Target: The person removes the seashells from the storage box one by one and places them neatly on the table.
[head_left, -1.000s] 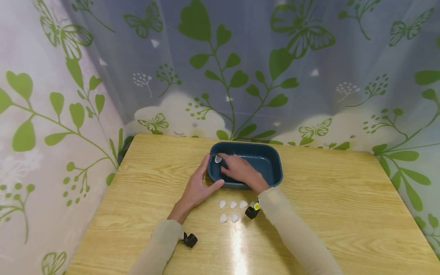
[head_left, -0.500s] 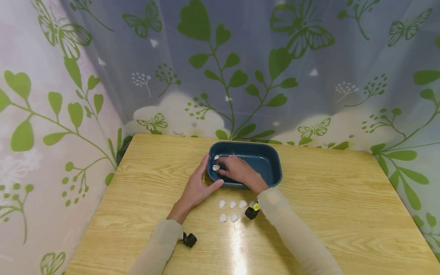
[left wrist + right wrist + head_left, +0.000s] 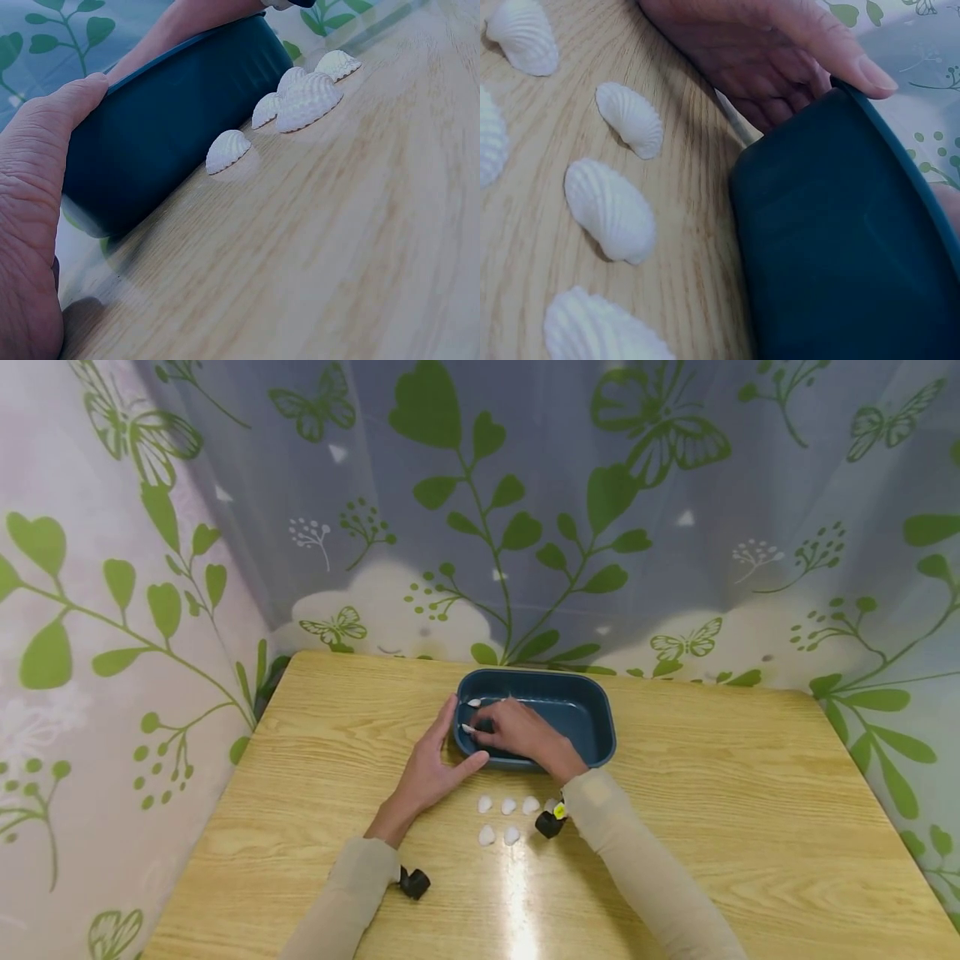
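Shell (image 3: 468,728): you are pinching it with your right hand (image 3: 517,732) inside the blue tub (image 3: 592,710), at its left end, seemingly placing it. Your left hand (image 3: 429,771) is bracing the tub's left rim, fingers straight. Next, probably let go and fetch another from the shells (image 3: 504,817) near the table's front edge.

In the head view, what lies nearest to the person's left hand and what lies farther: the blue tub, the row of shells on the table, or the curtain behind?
From the left hand:
1. Blue tub, touching, at its fingertips.
2. Shells, to its right on the table.
3. Curtain, behind the table.
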`<action>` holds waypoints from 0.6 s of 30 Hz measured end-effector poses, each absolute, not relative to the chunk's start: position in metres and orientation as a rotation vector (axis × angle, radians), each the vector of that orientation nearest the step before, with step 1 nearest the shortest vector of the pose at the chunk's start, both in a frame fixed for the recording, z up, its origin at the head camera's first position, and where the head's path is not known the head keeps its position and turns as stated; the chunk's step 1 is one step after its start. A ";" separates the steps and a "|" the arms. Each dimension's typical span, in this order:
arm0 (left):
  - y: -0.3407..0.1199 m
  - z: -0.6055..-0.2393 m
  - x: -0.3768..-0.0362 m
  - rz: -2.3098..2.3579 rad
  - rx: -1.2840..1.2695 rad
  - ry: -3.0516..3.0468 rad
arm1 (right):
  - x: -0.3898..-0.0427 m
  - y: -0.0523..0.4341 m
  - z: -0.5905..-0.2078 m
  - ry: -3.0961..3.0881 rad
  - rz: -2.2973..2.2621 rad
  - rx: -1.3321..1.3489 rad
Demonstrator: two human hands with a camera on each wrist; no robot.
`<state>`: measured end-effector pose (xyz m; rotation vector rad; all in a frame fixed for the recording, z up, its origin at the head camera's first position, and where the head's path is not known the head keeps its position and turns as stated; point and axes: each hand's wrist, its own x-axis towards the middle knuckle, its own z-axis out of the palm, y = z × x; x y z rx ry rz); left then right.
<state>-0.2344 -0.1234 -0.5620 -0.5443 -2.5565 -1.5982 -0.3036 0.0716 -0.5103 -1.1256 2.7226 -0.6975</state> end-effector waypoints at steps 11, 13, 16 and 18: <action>-0.122 -0.562 -0.235 -1.587 -0.525 -2.563 | -0.305 0.080 -0.506 2.755 -0.744 -0.891; -0.122 -0.561 -0.234 -1.595 -0.526 -2.561 | -0.305 0.081 -0.505 2.761 -0.733 -0.890; -0.122 -0.560 -0.234 -1.604 -0.540 -2.549 | -0.306 0.082 -0.506 2.729 -0.740 -0.977; -0.123 -0.559 -0.234 -1.607 -0.546 -2.547 | -0.306 0.082 -0.507 2.715 -0.725 -1.032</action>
